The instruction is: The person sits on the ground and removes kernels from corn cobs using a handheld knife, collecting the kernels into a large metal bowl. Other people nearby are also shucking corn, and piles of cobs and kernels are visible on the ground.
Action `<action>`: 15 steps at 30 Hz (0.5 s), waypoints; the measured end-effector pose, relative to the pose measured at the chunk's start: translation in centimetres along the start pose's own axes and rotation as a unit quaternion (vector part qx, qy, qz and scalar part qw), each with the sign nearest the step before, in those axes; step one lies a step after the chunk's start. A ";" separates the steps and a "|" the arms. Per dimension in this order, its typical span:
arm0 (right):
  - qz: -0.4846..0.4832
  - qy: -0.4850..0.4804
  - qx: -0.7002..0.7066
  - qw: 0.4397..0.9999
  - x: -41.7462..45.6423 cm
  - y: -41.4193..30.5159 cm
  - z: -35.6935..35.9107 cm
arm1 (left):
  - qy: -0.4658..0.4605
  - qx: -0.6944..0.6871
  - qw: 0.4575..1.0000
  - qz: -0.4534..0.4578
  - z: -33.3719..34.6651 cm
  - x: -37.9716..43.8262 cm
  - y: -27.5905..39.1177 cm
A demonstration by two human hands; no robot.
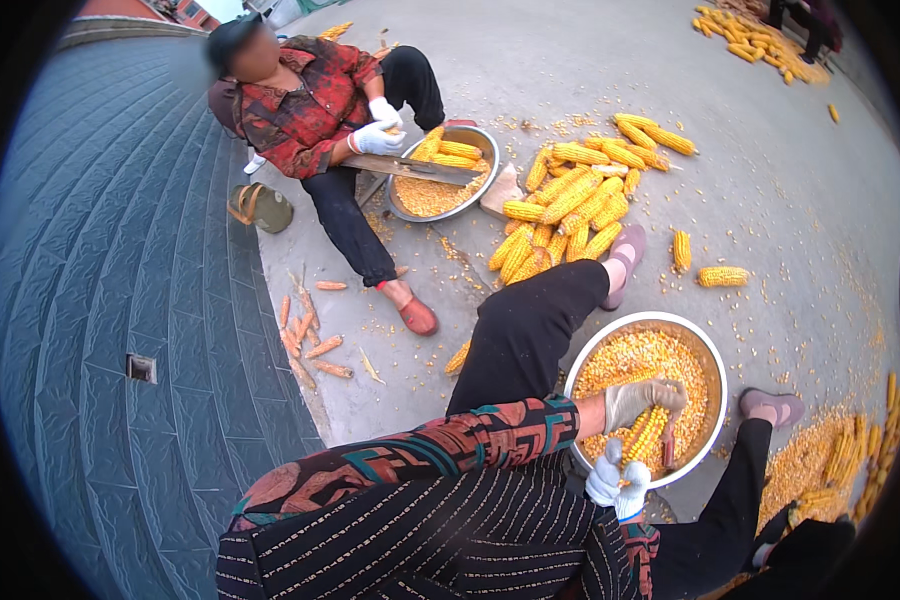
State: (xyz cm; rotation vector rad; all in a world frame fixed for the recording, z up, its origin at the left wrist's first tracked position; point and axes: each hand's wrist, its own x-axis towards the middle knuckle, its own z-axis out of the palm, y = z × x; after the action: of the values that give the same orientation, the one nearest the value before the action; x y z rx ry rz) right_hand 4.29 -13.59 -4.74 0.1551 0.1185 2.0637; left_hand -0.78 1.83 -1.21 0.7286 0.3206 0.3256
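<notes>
My left hand (642, 399), in a pale glove, reaches over a metal basin (586, 352) of loose corn kernels (649, 349). Its fingers curl at the upper end of a partly shelled ear of yellow corn (645, 433). The lower end of that ear is gripped by my right hand (618, 481), in a white glove with a blue cuff. A dark red, handle-like piece (669, 446) shows just below my left fingers, beside the ear; whether that hand holds it I cannot tell. The basin stands on the ground between my legs.
Beyond my left leg lies a pile of corn ears (570, 202). A seated person (307, 97) in white gloves works over another basin (493, 169) with a board across it. Bare cobs (322, 346), a green bag (272, 210) and more kernels (802, 465) lie around.
</notes>
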 end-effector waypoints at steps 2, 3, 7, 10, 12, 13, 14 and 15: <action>-0.021 0.032 -0.019 0.999 0.0 0.2 0.8 | -0.016 -0.070 0.997 -0.036 -0.5 -0.2 -0.2; -0.021 0.092 -0.014 0.995 0.1 0.4 1.5 | 0.041 -0.005 0.999 -0.031 -1.1 0.0 -0.8; -0.111 0.465 -0.288 0.830 0.3 -1.0 1.0 | 0.263 0.157 0.948 -0.082 -2.8 1.6 -3.0; -0.135 0.521 -0.596 0.596 0.9 -1.1 -1.2 | 0.358 0.183 0.911 -0.090 -3.3 2.8 -5.5; -0.223 0.497 -0.689 0.478 -0.7 -2.0 -7.3 | 0.379 0.178 0.905 -0.082 -1.9 2.3 -4.4; -0.278 0.471 -0.737 0.397 -0.3 -2.0 -7.0 | 0.332 0.143 0.929 -0.084 -1.7 2.1 -3.8; -0.231 0.485 -0.665 0.519 -0.7 -2.4 -6.2 | 0.283 0.109 0.949 -0.085 -1.6 2.0 -3.1; -0.172 0.503 -0.576 0.621 -0.1 -2.0 -3.6 | 0.242 0.075 0.964 -0.085 -1.9 1.6 -2.6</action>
State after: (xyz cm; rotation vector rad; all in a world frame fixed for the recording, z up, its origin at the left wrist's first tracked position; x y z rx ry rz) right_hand 5.49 -12.85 -8.57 -1.6934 -0.4776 1.2348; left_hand 0.35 1.74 -4.57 0.7584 0.8746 0.3168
